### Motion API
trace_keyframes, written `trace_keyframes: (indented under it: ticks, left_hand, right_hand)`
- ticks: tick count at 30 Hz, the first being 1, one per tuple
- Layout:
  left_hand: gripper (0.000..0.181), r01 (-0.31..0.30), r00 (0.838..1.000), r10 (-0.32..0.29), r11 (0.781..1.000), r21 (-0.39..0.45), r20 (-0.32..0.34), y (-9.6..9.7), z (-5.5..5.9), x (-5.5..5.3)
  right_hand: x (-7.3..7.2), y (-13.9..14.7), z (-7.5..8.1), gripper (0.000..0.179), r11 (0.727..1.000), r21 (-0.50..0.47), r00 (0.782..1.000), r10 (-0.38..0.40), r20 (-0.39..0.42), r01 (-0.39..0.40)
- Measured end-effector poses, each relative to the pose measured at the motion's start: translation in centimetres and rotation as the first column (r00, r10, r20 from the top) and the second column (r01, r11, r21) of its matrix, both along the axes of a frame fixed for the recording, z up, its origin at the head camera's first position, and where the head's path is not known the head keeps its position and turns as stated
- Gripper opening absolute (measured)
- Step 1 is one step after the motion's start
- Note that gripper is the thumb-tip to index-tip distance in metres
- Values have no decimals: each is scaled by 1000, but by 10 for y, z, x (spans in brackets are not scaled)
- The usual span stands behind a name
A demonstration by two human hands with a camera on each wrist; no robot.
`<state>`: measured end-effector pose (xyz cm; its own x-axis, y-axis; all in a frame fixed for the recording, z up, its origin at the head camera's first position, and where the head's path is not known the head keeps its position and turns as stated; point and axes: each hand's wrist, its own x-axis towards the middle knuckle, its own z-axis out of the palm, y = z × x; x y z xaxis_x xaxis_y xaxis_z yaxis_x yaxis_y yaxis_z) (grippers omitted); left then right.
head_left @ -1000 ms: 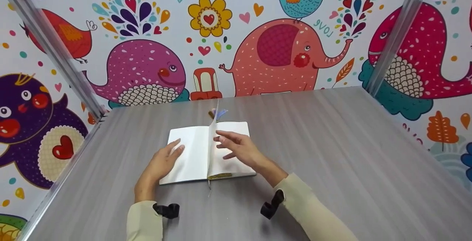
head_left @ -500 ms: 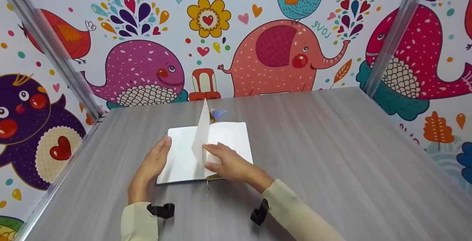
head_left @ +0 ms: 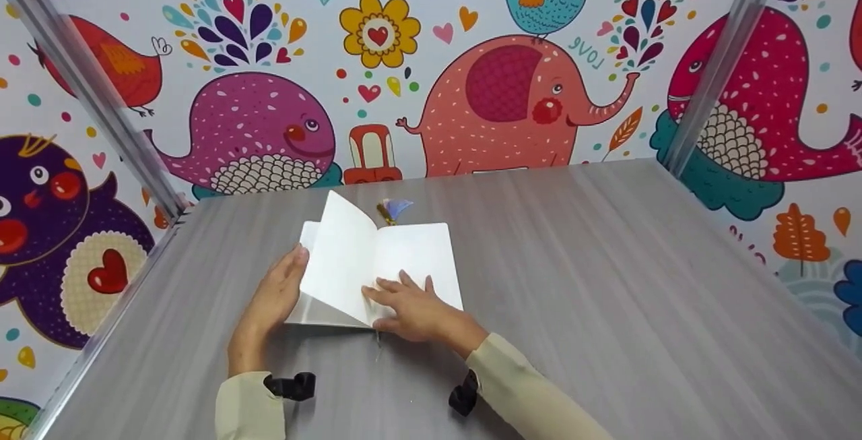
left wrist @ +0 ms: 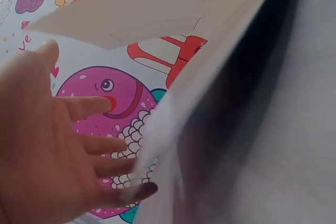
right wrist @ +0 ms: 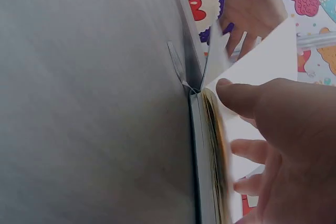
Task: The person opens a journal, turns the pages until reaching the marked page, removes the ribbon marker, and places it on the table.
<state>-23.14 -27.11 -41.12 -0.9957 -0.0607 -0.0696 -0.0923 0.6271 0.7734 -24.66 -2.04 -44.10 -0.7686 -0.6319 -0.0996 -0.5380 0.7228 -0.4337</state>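
Note:
An open notebook [head_left: 421, 248] with blank white pages lies in front of me in the head view. One page [head_left: 340, 251] stands raised at a slant over the left half. My left hand [head_left: 275, 288] is upright at the notebook's left edge; its fingers are spread and hold nothing in the left wrist view [left wrist: 58, 140]. Near the spine, my right hand [head_left: 414, 308] is low over the right half, fingers spread and fingertips at the base of the raised page. The right wrist view shows its thumb [right wrist: 239, 95] by the spine's lower end and the gold-edged page block [right wrist: 215, 150].
A thin ribbon marker [head_left: 378, 344] hangs from the spine onto the grey wood-grain table [head_left: 572, 292]. A translucent bluish-purple ornament with gold [head_left: 396, 209] lies just beyond the notebook. Cartoon-printed walls [head_left: 512, 110] with metal posts [head_left: 700, 83] border the table.
The page has swung from upright over the spine to a slant on the left. My right hand has moved left and nearer me; my left hand has drawn back to the left edge.

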Motion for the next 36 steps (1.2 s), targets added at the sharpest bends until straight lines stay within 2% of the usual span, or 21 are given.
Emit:
trace_keyframes:
  ticks: [6, 12, 17, 19, 22, 28, 32, 36]
  left_hand:
    - [74, -14, 999, 14, 1000, -18, -42, 9, 14, 2]
    - [79, -24, 999, 21, 993, -114, -25, 14, 32, 8]
    - [70, -33, 996, 15, 980, -196, -94, 21, 39, 12]
    - [65, -25, 993, -2, 974, -225, -118, 27, 36, 11]
    - [60, 15, 992, -47, 965, -264, -118, 37, 28, 6]
    - [57, 103, 991, -124, 951, -291, -56, 49, 1, -6]
    - [56, 122, 991, -130, 951, -284, -10, 47, -14, -10]
    - [56, 120, 993, -120, 948, -295, 18, 44, -22, -11]
  right_hand:
    - [-1, 3, -1, 63, 998, 50, 999, 24, 29, -26]
    - [1, -1, 1, 62, 993, 118, 999, 30, 12, -31]
    - [3, -1, 3, 59, 982, 187, 999, 46, -17, -42]
    - [3, -1, 3, 59, 979, 201, 999, 49, -15, -45]
    - [2, 0, 3, 58, 975, 216, 998, 60, -15, -55]
    - [-1, 3, 4, 59, 972, 219, 995, 94, -35, -84]
    - [-3, 4, 4, 59, 977, 194, 995, 100, -17, -94]
    - [-2, 4, 4, 59, 978, 183, 995, 100, -8, -97]
